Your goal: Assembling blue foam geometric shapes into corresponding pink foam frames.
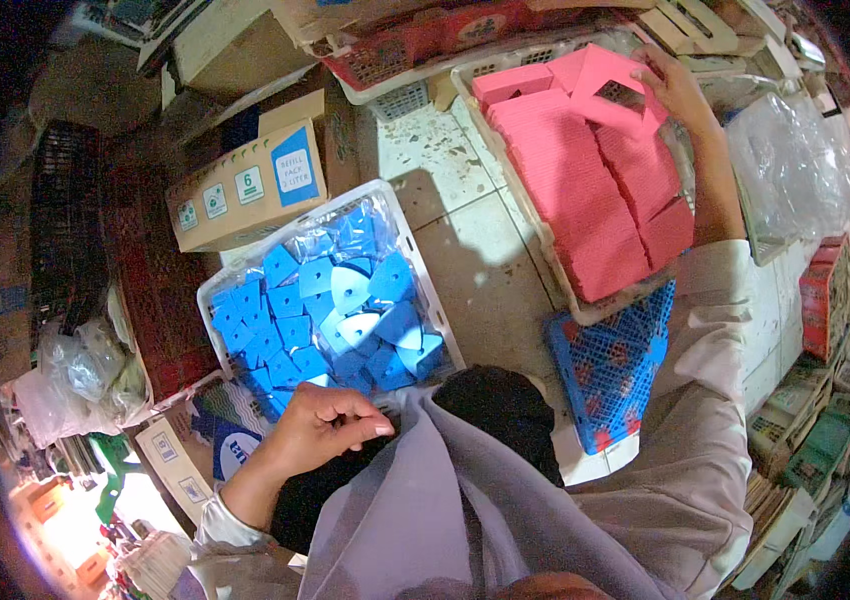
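The right hand (677, 90) gripped a pink piece (595, 72) over the crate (527, 218) (light, bendy foam, I guessed; its edge suited fingers best)! The left hand (325, 428) curled closed, nothing visible inside.

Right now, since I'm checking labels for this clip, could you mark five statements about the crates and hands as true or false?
1. The right hand is at the pink pieces. True.
2. The blue pieces lie in a red crate. False: they lie in a white crate.
3. A cardboard box stands beside the white crate. True.
4. The left hand is touching the pink pieces. False: it is by the near side of the white crate.
5. The pink pieces are to the left of the blue pieces. False: they are to the right.
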`<state>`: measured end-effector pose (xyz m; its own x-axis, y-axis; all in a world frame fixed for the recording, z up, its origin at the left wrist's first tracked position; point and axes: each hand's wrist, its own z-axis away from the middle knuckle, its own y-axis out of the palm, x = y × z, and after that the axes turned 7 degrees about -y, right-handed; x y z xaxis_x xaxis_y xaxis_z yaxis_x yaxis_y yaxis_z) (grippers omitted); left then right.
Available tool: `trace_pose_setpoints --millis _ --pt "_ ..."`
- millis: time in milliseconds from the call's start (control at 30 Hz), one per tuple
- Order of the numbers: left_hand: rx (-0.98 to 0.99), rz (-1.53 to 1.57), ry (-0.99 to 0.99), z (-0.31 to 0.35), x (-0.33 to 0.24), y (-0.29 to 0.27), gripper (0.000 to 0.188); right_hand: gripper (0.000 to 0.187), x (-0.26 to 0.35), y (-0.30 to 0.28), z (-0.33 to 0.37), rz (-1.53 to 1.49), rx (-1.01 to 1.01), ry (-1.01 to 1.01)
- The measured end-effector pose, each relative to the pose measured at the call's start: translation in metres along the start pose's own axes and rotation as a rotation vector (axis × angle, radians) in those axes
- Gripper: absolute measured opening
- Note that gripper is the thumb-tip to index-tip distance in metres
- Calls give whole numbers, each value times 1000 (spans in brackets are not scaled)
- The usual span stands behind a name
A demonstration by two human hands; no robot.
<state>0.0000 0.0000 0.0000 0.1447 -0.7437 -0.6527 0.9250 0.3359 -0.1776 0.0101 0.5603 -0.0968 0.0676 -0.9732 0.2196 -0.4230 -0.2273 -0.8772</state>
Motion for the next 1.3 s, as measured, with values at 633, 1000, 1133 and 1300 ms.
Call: trace_pose_setpoints --millis 633,1000,1133,1300 --pt "-821 -445 349 -47 192 -133 35 33 116 37 61 -250 277 276" --pt "-868 -812 336 -108 222 -140 42 33 250 71 -14 -294 446 -67" --pt "-766 -1012 316 -113 208 -132 39 31 275 93 -16 -354 504 -112" --pt "-664 -1116 338 -120 215 -148 26 30 312 120 -3 -638 438 -173"
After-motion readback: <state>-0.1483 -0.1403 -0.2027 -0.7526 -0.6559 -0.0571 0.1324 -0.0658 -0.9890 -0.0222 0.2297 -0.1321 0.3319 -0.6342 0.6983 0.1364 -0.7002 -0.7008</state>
